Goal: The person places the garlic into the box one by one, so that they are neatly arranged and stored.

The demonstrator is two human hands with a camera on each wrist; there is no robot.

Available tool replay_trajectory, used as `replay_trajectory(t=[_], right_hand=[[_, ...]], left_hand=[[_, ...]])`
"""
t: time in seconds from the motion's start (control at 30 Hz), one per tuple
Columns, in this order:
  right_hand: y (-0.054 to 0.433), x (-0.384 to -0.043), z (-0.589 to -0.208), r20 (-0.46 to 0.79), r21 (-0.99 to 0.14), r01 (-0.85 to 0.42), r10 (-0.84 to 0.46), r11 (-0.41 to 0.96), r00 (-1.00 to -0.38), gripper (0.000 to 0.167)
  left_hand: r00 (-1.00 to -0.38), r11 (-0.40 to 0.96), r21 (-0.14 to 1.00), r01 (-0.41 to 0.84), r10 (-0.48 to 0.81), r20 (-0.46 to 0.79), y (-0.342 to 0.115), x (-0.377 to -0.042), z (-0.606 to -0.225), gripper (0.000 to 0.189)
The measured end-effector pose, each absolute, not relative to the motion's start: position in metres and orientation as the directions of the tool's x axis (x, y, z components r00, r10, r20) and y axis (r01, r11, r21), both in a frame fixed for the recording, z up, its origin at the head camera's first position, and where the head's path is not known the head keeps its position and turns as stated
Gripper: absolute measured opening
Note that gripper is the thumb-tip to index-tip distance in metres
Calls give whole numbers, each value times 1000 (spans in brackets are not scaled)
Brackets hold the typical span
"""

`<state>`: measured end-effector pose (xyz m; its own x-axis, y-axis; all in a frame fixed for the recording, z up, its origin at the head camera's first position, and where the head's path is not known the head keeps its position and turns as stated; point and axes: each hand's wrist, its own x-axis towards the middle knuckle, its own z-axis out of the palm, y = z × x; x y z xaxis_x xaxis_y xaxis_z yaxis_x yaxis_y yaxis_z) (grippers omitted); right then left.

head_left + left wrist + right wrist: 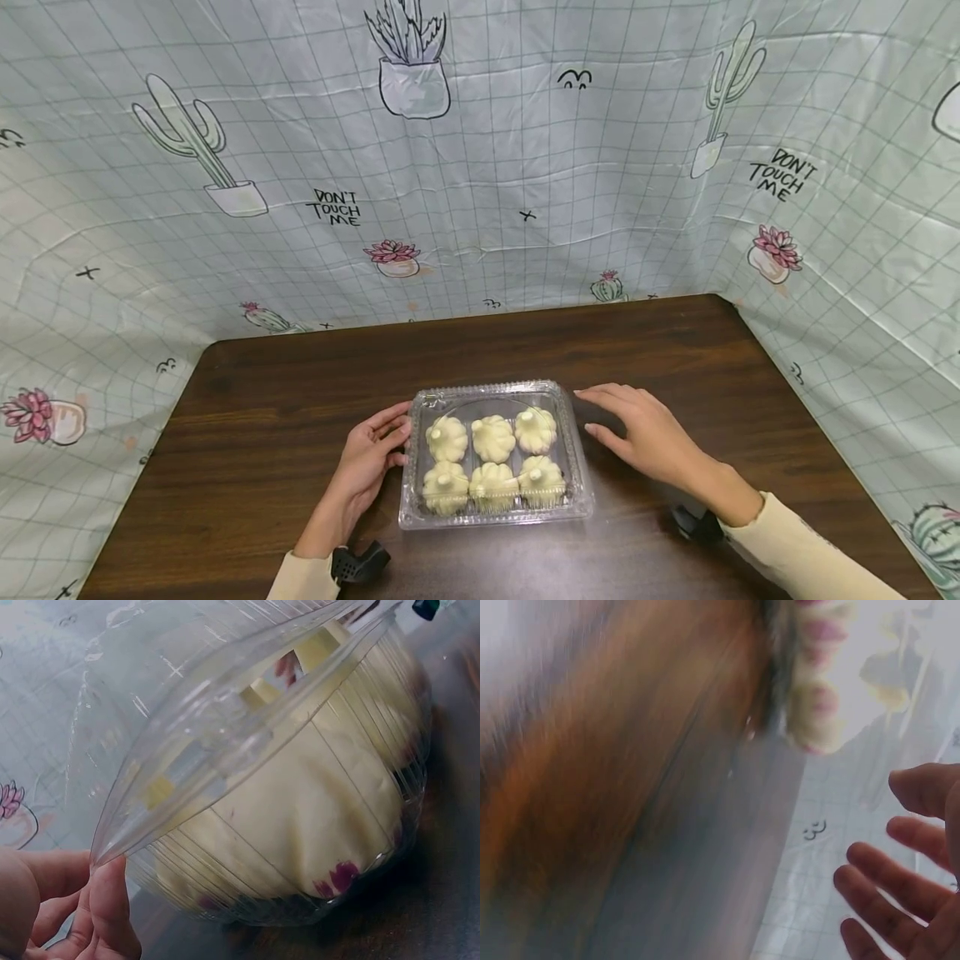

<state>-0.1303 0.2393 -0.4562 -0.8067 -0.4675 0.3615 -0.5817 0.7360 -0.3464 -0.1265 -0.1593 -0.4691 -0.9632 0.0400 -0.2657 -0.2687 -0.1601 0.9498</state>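
Observation:
A clear plastic clamshell container sits on the table with its lid over the base; whether it is latched I cannot tell. Inside, several cream, ribbed garlic bulbs stand in two rows. Close up, one garlic bulb shows purple marks near its bottom. At the container's left side, my left hand pinches the rim between thumb and finger, as the left wrist view shows. My right hand is off to the right of the container, apart from it, its fingers spread loosely and holding nothing.
The dark brown wooden table extends around the container. A cactus-print grid cloth hangs behind and along both sides. A black strap sits on the left wrist, another black band on the right.

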Motion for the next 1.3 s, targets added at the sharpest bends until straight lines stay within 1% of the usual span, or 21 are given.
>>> replay_trajectory(t=[0.13, 0.27, 0.33, 0.43, 0.57, 0.63, 0.73, 0.83, 1.0, 1.17, 1.3], right_hand=[[239, -118, -451, 283, -430, -520, -437, 738, -854, 45], [238, -108, -445, 166, -572, -422, -405, 703, -899, 44], [238, -104, -443, 110, -646, -373, -403, 666, -909, 42], [237, -102, -441, 52, -731, -319, -416, 603, -908, 39], [236, -100, -441, 4, -814, -267, -454, 516, -891, 37], [235, -99, -441, -32, -859, -216, -470, 463, -882, 38], [234, -97, -442, -114, -914, -101, -489, 392, -865, 42], [233, -95, -443, -194, -939, 10, -505, 343, -841, 46], [231, -96, -446, -278, -940, 114, -528, 321, -803, 48], [226, -97, -450, -313, -945, 194, -551, 263, -774, 41], [223, -98, -452, -314, -949, 225, -579, 221, -753, 37]], left_hand=[[-965, -172, 950, -261, 24, -261, -159, -130, -467, 45], [-966, -176, 950, -257, 12, -259, -159, -134, -467, 44], [-966, -170, 951, -256, 3, -260, -159, -136, -466, 44], [-965, -161, 953, -257, -10, -262, -160, -138, -467, 44], [-964, -161, 952, -261, -17, -267, -162, -140, -467, 43], [-963, -162, 952, -261, -21, -267, -162, -141, -467, 43], [-963, -164, 952, -260, -27, -268, -163, -142, -467, 43], [-962, -165, 951, -261, -33, -270, -162, -144, -467, 43], [-961, -160, 951, -264, -38, -273, -162, -146, -467, 43], [-962, -151, 953, -263, -39, -272, -161, -149, -467, 43], [-962, -142, 954, -263, -38, -271, -160, -152, -468, 43]])
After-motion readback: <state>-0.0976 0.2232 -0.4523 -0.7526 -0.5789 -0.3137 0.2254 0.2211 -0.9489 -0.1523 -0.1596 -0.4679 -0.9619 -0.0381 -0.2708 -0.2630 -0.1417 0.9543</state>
